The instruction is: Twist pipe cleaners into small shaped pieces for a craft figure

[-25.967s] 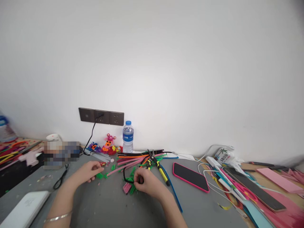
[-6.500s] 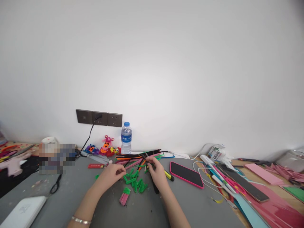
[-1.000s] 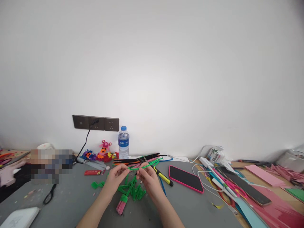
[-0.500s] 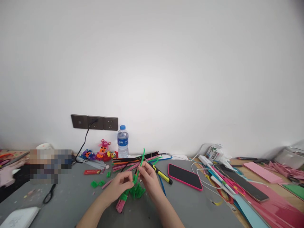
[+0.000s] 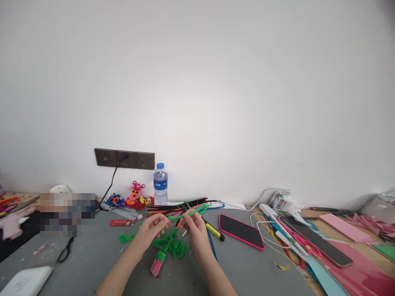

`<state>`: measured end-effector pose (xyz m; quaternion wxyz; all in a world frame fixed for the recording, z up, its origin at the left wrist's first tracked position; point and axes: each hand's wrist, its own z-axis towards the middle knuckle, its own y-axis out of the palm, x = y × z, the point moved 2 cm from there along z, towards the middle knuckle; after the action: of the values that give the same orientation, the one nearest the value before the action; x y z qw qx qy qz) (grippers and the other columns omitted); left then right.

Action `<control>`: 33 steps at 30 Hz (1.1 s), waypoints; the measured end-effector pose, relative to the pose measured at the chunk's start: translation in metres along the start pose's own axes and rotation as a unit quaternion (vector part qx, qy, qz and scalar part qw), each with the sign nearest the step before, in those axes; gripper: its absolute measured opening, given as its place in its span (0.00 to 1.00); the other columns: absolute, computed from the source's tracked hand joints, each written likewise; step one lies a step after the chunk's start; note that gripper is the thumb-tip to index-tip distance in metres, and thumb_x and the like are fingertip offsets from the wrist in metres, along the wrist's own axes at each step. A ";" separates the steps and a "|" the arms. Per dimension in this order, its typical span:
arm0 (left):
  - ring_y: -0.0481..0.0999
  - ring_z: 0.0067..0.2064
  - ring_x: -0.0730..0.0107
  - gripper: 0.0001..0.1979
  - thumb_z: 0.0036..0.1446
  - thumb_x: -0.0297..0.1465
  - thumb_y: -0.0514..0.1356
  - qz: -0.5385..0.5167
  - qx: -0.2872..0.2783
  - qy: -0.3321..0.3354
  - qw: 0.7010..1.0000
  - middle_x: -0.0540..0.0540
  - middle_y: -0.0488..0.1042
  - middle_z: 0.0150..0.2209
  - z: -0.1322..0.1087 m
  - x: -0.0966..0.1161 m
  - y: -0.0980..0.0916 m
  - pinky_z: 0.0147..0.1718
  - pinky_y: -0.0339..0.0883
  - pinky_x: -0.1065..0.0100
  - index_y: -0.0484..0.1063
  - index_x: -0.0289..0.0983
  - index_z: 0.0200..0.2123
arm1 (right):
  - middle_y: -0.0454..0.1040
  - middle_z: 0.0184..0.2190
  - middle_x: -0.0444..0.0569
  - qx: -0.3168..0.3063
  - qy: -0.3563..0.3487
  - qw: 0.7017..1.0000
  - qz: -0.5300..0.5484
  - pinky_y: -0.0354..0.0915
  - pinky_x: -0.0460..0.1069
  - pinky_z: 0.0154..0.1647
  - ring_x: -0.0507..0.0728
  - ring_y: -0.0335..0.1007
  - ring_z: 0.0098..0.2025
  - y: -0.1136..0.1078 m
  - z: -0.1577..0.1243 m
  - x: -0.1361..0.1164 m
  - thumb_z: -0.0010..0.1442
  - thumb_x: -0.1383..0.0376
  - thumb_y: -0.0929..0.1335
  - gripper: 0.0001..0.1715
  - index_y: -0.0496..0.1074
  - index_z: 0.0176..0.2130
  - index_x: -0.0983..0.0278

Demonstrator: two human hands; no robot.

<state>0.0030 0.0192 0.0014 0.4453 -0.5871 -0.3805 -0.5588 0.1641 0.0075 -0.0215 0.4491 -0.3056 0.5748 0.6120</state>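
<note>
A green pipe cleaner [image 5: 175, 217] stretches between my two hands above the grey mat. My left hand [image 5: 153, 229] is closed in a pinch on its left end. My right hand [image 5: 193, 229] pinches it farther right, and its free end sticks out past the fingers. Below them lies a pink and green pipe-cleaner piece [image 5: 158, 264], beside several folded green pipe cleaners [image 5: 177, 246]. Behind my hands is a bundle of black, orange and pink pipe cleaners [image 5: 154, 209]. The fingertips partly cover what they hold.
A water bottle [image 5: 160, 185] stands by the wall, with small colourful pipe-cleaner figures [image 5: 135, 197] to its left. To the right are a yellow-and-black pen-like tool [image 5: 215, 231], a pink-edged phone [image 5: 241, 231], white cables and pink scissors [image 5: 304, 241]. A white box [image 5: 26, 283] sits at front left.
The green pipe cleaner has swung from nearly upright to nearly level. My left hand has moved slightly left and up, apart from my right, uncovering more green pieces below.
</note>
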 end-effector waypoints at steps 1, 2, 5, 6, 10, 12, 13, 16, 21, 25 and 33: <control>0.61 0.22 0.74 0.20 0.50 0.49 0.59 -0.014 0.020 -0.005 1.000 0.53 0.65 0.22 0.001 -0.002 -0.001 0.22 0.54 0.74 0.70 0.36 0.26 | 0.71 0.23 0.42 -0.006 0.002 1.000 0.001 0.62 0.47 0.29 0.53 0.66 0.24 0.001 -0.001 0.002 0.52 0.53 0.72 0.16 0.68 0.31 0.61; 0.61 0.22 0.74 0.20 0.50 0.49 0.60 -0.027 0.037 -0.007 0.999 0.53 0.65 0.21 0.001 -0.004 -0.002 0.22 0.54 0.74 0.70 0.36 0.26 | 0.72 0.23 0.43 -0.015 0.004 1.000 0.002 0.62 0.47 0.29 0.53 0.66 0.24 0.002 -0.001 0.003 0.52 0.53 0.72 0.16 0.68 0.31 0.62; 0.62 0.22 0.75 0.19 0.48 0.48 0.63 -0.060 0.072 -0.011 0.996 0.53 0.66 0.21 0.002 -0.009 -0.001 0.21 0.55 0.75 0.70 0.36 0.26 | 0.72 0.24 0.43 -0.040 0.009 0.999 -0.003 0.61 0.46 0.28 0.52 0.65 0.24 0.007 -0.004 0.004 0.52 0.53 0.72 0.16 0.67 0.30 0.62; 0.62 0.21 0.75 0.19 0.47 0.48 0.63 -0.067 0.080 -0.014 0.994 0.53 0.65 0.21 0.002 -0.010 -0.001 0.21 0.55 0.75 0.71 0.36 0.26 | 0.72 0.23 0.43 -0.045 0.011 0.999 -0.003 0.61 0.46 0.27 0.52 0.65 0.24 0.008 -0.004 0.003 0.53 0.54 0.72 0.16 0.67 0.30 0.62; 0.62 0.21 0.76 0.19 0.45 0.47 0.65 -0.085 0.107 -0.016 0.991 0.54 0.64 0.20 0.003 -0.009 -0.001 0.20 0.55 0.75 0.70 0.36 0.26 | 0.69 0.22 0.41 -0.070 0.012 0.997 0.006 0.60 0.46 0.27 0.51 0.63 0.23 0.011 -0.006 0.001 0.54 0.54 0.71 0.15 0.67 0.30 0.61; 0.61 0.21 0.77 0.19 0.44 0.47 0.65 -0.094 0.122 -0.007 0.988 0.55 0.64 0.20 0.003 -0.008 -0.002 0.20 0.54 0.75 0.71 0.36 0.26 | 0.67 0.21 0.40 -0.090 0.015 0.996 0.010 0.60 0.46 0.26 0.51 0.63 0.22 0.012 -0.006 0.001 0.55 0.54 0.71 0.15 0.66 0.30 0.61; 0.61 0.21 0.77 0.19 0.43 0.47 0.66 -0.100 0.128 -0.004 0.987 0.55 0.63 0.20 0.003 -0.007 -0.003 0.20 0.54 0.75 0.71 0.36 0.27 | 0.67 0.21 0.39 -0.099 0.018 0.995 0.010 0.60 0.46 0.26 0.50 0.62 0.22 0.013 -0.007 0.002 0.55 0.54 0.70 0.15 0.65 0.30 0.61; 0.61 0.21 0.78 0.20 0.41 0.46 0.68 -0.121 0.135 -0.010 0.983 0.55 0.64 0.20 0.002 -0.007 -0.003 0.20 0.54 0.76 0.72 0.35 0.27 | 0.67 0.21 0.39 -0.117 0.025 0.993 0.009 0.59 0.46 0.27 0.50 0.62 0.22 0.015 -0.008 0.004 0.55 0.54 0.70 0.16 0.65 0.31 0.61; 0.61 0.22 0.77 0.20 0.40 0.46 0.68 -0.144 0.133 -0.019 0.980 0.55 0.64 0.20 0.003 -0.009 -0.003 0.20 0.55 0.76 0.72 0.35 0.26 | 0.66 0.21 0.39 -0.133 0.030 0.991 -0.001 0.59 0.46 0.27 0.50 0.62 0.22 0.017 -0.009 0.002 0.56 0.53 0.70 0.16 0.64 0.31 0.61; 0.61 0.21 0.76 0.20 0.41 0.47 0.67 -0.120 0.130 -0.015 0.984 0.54 0.64 0.20 0.004 -0.009 -0.003 0.21 0.55 0.74 0.71 0.35 0.26 | 0.66 0.21 0.39 -0.139 0.031 0.990 -0.008 0.59 0.46 0.28 0.50 0.62 0.23 0.017 -0.010 0.002 0.57 0.54 0.69 0.16 0.63 0.31 0.61; 0.60 0.23 0.76 0.17 0.49 0.45 0.63 -0.051 0.089 0.016 0.995 0.55 0.62 0.21 0.001 -0.004 -0.003 0.23 0.53 0.74 0.68 0.37 0.25 | 0.66 0.21 0.40 -0.075 -0.001 0.997 -0.032 0.58 0.45 0.28 0.51 0.62 0.24 0.009 -0.005 0.004 0.55 0.55 0.70 0.14 0.66 0.31 0.61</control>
<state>0.0000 0.0212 -0.0019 0.4723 -0.5159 -0.4512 -0.5543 0.1534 0.0037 -0.0219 0.4444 -0.3562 0.5168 0.6392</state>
